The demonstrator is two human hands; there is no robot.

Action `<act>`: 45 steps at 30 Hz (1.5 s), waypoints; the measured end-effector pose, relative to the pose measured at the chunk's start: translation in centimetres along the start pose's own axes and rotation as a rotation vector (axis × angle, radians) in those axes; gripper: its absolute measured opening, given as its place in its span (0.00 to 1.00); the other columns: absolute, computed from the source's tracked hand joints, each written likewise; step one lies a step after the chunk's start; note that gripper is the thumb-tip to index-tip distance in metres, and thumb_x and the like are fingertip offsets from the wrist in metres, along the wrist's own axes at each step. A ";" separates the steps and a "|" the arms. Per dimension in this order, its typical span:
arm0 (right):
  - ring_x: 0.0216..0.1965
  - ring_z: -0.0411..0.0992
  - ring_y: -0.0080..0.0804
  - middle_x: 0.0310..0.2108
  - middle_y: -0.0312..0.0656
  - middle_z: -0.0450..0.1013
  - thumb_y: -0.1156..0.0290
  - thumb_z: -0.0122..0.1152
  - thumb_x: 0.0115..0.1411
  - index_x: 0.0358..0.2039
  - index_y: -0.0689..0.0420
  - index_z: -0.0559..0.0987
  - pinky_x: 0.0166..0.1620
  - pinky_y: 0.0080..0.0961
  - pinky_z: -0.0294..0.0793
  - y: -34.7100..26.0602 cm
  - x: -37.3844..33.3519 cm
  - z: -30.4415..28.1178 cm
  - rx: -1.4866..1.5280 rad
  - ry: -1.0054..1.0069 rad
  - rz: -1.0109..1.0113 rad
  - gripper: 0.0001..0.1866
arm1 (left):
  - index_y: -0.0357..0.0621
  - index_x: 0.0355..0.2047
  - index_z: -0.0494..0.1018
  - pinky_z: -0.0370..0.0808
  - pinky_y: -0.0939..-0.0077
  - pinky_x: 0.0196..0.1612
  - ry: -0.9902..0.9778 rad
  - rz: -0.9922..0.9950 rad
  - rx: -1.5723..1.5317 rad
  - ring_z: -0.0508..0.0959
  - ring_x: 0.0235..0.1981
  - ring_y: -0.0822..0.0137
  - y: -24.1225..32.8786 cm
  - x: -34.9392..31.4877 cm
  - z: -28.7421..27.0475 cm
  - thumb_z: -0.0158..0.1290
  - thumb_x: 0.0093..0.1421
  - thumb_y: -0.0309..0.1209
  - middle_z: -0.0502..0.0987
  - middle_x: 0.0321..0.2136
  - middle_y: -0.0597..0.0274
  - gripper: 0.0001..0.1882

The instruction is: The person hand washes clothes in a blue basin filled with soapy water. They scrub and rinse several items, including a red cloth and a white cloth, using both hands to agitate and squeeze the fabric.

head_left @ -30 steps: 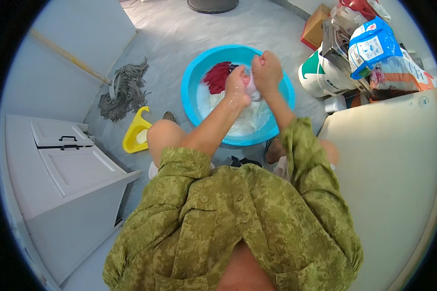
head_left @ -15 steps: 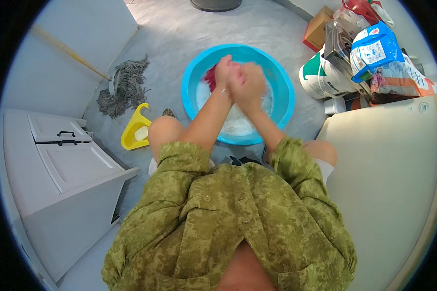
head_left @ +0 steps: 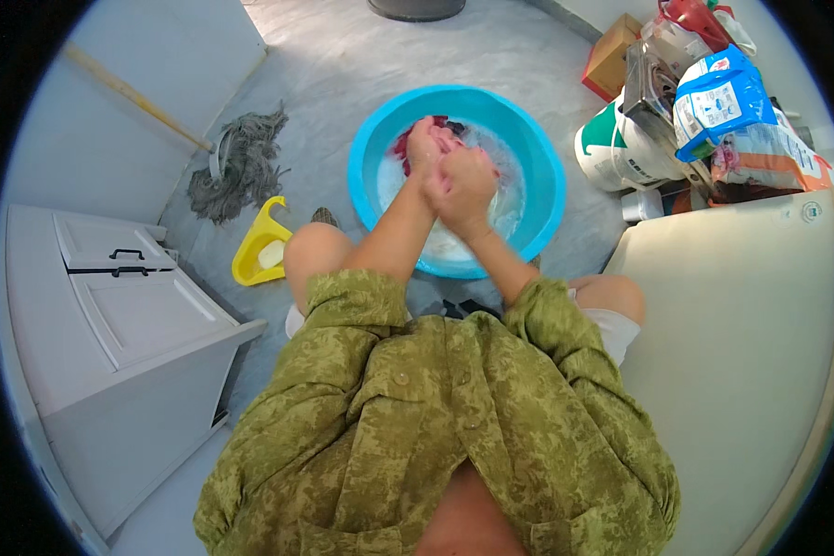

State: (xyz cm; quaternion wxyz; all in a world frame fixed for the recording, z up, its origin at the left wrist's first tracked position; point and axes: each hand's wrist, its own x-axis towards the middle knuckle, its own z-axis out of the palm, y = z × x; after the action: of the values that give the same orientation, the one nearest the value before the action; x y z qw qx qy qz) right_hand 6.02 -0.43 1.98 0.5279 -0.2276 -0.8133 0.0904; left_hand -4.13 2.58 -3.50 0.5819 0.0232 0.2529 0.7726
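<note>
A round turquoise basin of sudsy water stands on the floor in front of me. Over it my left hand and my right hand are pressed together, fingers closed round a pinkish-red cloth. Most of that cloth is hidden by the hands, and its kind cannot be made out. Dark red fabric shows beside my left hand, partly in the foam; whether it joins the held piece is unclear.
Left of the basin sit a yellow soap dish with a pale soap bar and a grey mop. A white cabinet flanks me. At right are a white bucket, a blue packet and a cream panel.
My right hand has shifted slightly left and down against the left one. More dark red fabric shows behind the hands. Both hands stay closed together over the basin.
</note>
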 end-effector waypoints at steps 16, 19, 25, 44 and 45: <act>0.20 0.67 0.46 0.17 0.45 0.68 0.61 0.57 0.50 0.18 0.56 0.70 0.24 0.38 0.64 7.5 4.8 -2.3 -0.067 -0.159 0.659 0.13 | 0.50 0.15 0.64 0.71 0.59 0.40 0.157 -0.302 -0.117 0.73 0.27 0.62 -3.3 -4.5 7.1 0.44 0.60 0.38 0.71 0.19 0.64 0.16; 0.18 0.67 0.38 0.15 0.42 0.68 0.57 0.57 0.53 0.18 0.58 0.71 0.23 0.35 0.65 8.3 6.2 -3.5 0.125 -0.173 0.739 0.17 | 0.44 0.26 0.70 0.71 0.56 0.44 -0.053 -0.268 -0.183 0.75 0.34 0.58 -2.5 -3.5 5.5 0.42 0.63 0.41 0.75 0.27 0.60 0.16; 0.18 0.64 0.24 0.15 0.36 0.68 0.46 0.52 0.58 0.16 0.60 0.72 0.22 0.27 0.64 10.8 7.8 -4.7 0.548 -0.368 1.215 0.28 | 0.38 0.47 0.66 0.68 0.49 0.50 -0.241 -0.499 0.344 0.73 0.48 0.56 -0.3 -4.4 7.4 0.46 0.60 0.46 0.71 0.46 0.52 0.24; 0.20 0.65 0.23 0.24 0.36 0.67 0.66 0.56 0.58 0.29 0.54 0.67 0.16 0.19 0.62 7.0 3.8 -8.1 0.984 -0.183 1.173 0.09 | 0.44 0.43 0.69 0.65 0.49 0.49 -0.190 -0.295 0.096 0.70 0.48 0.54 0.5 -3.7 6.9 0.50 0.56 0.36 0.71 0.45 0.54 0.16; 0.20 0.65 0.23 0.24 0.36 0.67 0.66 0.56 0.59 0.29 0.54 0.67 0.17 0.19 0.63 6.8 3.7 -7.9 1.010 -0.128 1.189 0.09 | 0.44 0.43 0.69 0.65 0.49 0.49 -0.183 -0.297 0.084 0.70 0.48 0.53 0.6 -3.7 6.9 0.51 0.56 0.36 0.71 0.46 0.54 0.16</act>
State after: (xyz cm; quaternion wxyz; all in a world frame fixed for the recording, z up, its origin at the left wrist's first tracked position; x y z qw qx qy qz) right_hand 13.73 6.60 5.76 0.3826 -0.3515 -0.4440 0.7299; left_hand -1.19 1.64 3.69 0.7087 0.0804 0.2316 0.6616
